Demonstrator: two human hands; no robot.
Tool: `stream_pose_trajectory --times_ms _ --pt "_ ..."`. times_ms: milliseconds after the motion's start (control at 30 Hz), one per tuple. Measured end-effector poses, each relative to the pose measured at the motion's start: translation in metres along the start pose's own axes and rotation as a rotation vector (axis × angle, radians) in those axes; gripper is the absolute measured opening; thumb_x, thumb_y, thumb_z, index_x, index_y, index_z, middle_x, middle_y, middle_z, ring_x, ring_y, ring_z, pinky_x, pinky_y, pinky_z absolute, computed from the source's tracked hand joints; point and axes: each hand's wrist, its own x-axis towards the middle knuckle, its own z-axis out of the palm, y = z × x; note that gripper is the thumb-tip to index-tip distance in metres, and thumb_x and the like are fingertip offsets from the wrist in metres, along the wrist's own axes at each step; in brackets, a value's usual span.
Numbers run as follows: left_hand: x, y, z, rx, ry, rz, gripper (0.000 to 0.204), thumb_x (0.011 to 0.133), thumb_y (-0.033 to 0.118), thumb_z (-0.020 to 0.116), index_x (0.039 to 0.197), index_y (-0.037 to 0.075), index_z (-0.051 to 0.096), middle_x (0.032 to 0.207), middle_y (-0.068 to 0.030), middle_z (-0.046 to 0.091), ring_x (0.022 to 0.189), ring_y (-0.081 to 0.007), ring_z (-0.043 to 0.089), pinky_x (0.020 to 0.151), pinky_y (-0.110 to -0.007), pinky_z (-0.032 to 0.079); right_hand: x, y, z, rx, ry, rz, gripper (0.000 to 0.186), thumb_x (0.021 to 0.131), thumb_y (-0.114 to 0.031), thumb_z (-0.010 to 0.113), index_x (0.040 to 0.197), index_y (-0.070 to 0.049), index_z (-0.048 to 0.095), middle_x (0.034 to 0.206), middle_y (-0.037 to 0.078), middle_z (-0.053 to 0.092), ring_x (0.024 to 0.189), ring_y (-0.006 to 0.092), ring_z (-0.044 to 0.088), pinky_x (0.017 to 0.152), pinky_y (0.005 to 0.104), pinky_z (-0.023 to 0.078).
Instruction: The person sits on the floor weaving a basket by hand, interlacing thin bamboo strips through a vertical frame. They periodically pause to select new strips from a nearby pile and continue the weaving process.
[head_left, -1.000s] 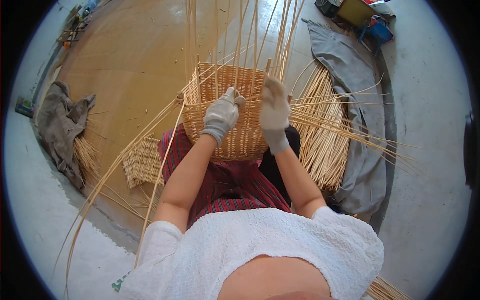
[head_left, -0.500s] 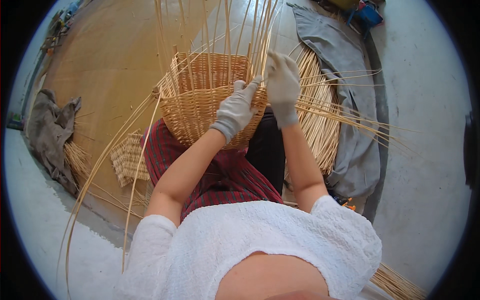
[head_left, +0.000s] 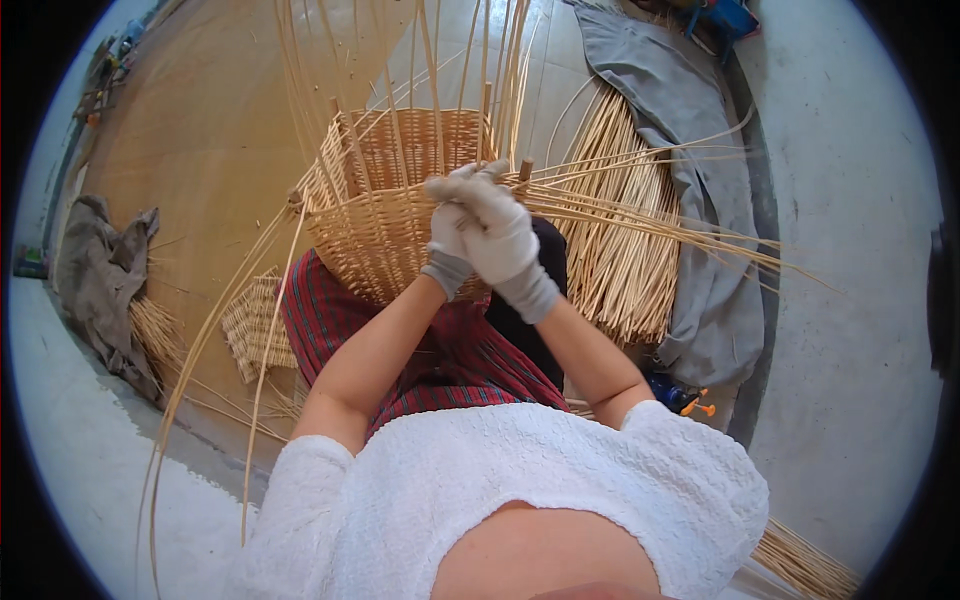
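Note:
A half-woven tan basket (head_left: 375,245) rests on my lap, on red striped cloth (head_left: 325,315), with tall upright canes (head_left: 395,140) rising from it and long loose strands (head_left: 680,232) fanning out to the right. My gloved left hand (head_left: 447,245) is at the front rim, largely covered by my right. My gloved right hand (head_left: 490,225) lies across it at the rim, fingers bent toward the left; whatever they hold is hidden among hands and canes.
A large bundle of canes (head_left: 625,270) lies at the right beside grey cloth (head_left: 715,330). At the left are woven pieces (head_left: 255,330), a crumpled dark cloth (head_left: 100,280) and more canes (head_left: 155,335). A blue object (head_left: 725,20) stands at the upper right.
The basket has shifted left in view. My right hand has moved down and left from beside the uprights to overlap my left hand at the rim.

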Motion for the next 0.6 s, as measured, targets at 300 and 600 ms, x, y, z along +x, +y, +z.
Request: stream_pose_trajectory --times_ms 300,600 --pt "0.038 0.035 -0.037 -0.309 0.080 0.082 0.034 0.103 0.000 0.057 0.136 0.001 0.058 0.123 -0.0151 0.069 0.108 -0.0261 0.071 0.094 -0.036 0.061 0.027 0.046 -0.045 -0.681 0.062 0.333 0.075 0.077 -0.043 0.086 0.138 -0.010 0.060 0.082 0.005 0.073 0.087 0.0255 0.071 0.093 0.0456 0.047" --pt "0.031 0.060 -0.022 0.325 -0.143 0.492 0.039 0.094 0.003 0.070 0.132 0.005 0.063 0.107 -0.0149 0.073 0.097 -0.0271 0.071 0.088 -0.035 0.058 0.040 0.078 -0.029 -0.976 0.112 0.381 0.028 0.086 -0.039 0.075 0.107 -0.020 0.073 0.079 0.008 0.074 0.075 0.0307 0.070 0.074 0.0461 0.048"
